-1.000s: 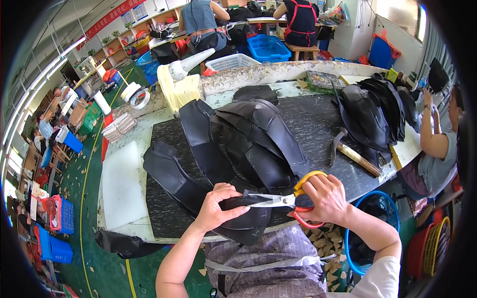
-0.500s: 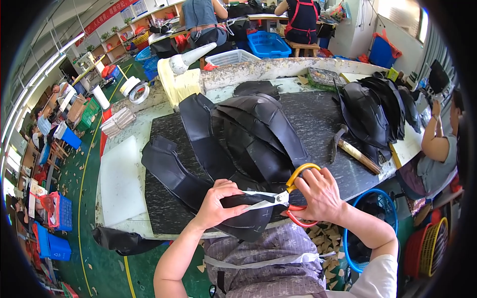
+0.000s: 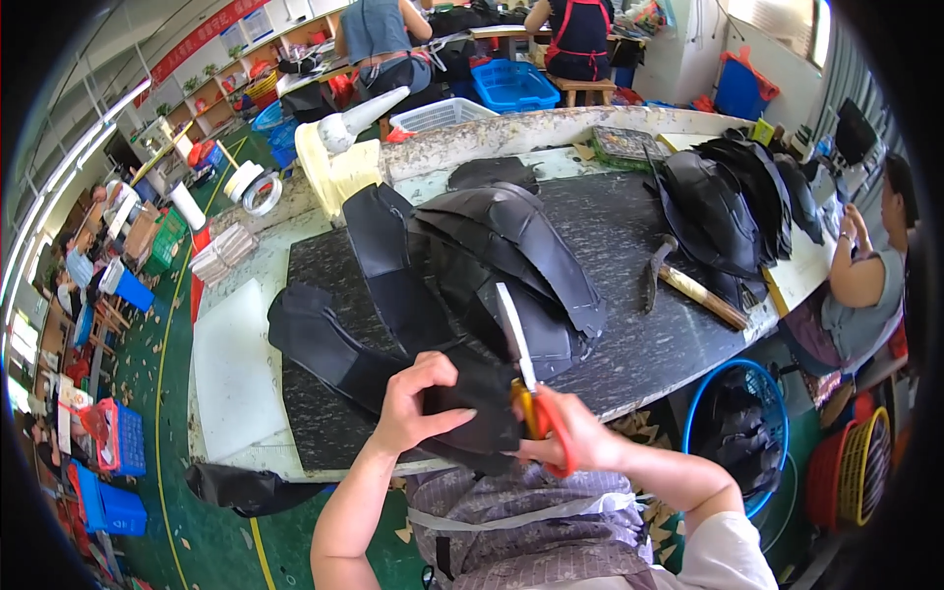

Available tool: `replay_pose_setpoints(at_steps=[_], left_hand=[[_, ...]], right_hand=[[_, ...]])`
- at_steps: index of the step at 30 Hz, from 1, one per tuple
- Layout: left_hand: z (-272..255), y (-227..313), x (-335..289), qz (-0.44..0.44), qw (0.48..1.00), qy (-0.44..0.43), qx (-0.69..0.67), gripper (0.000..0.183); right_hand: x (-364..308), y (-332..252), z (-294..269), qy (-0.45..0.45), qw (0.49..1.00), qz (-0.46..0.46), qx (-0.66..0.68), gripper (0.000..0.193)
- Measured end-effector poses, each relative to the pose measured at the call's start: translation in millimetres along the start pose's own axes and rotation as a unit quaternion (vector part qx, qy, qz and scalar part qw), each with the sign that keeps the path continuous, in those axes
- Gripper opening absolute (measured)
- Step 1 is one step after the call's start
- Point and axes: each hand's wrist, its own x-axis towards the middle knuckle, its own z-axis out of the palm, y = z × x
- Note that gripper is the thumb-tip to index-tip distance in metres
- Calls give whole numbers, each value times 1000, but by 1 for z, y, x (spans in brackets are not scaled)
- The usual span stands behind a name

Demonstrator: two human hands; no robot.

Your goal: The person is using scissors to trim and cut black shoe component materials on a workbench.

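Right of the black piece point(image 3: 484, 405) the left hand point(image 3: 411, 401) holds, the right hand point(image 3: 580, 435) grips scissors point(image 3: 537, 413), blades point(image 3: 516, 324) pointing forward.

Worktable point(image 3: 423, 185): pale top, speckled black board point(image 3: 600, 221) over it. On board: 2 long black strips point(image 3: 379, 236) leftward, pile of black pieces point(image 3: 511, 241) mid, hammer point(image 3: 703, 296) rightward. Left of board, on tabletop: white sheet point(image 3: 234, 374).

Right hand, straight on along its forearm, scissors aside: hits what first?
Probably the black piece held by the left hand, just ahead of the right hand; exact depth is unclear.
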Motion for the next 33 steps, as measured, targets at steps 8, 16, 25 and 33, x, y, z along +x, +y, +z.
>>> replay_pose_setpoints(at_steps=[8,16,25,33], left_hand=[[24,40,10,41,935,-19,352,34],[13,-1,-5,15,962,-77,262,31],[-9,9,-4,-128,985,-107,42,34],[-8,10,-3,-141,987,-75,20,33]], right_hand=[[5,6,6,91,993,11,68,32],[-5,5,-31,126,954,-118,-245,39],[-34,3,-68,75,831,-167,-526,46],[-39,4,-66,76,847,-190,-492,45]])
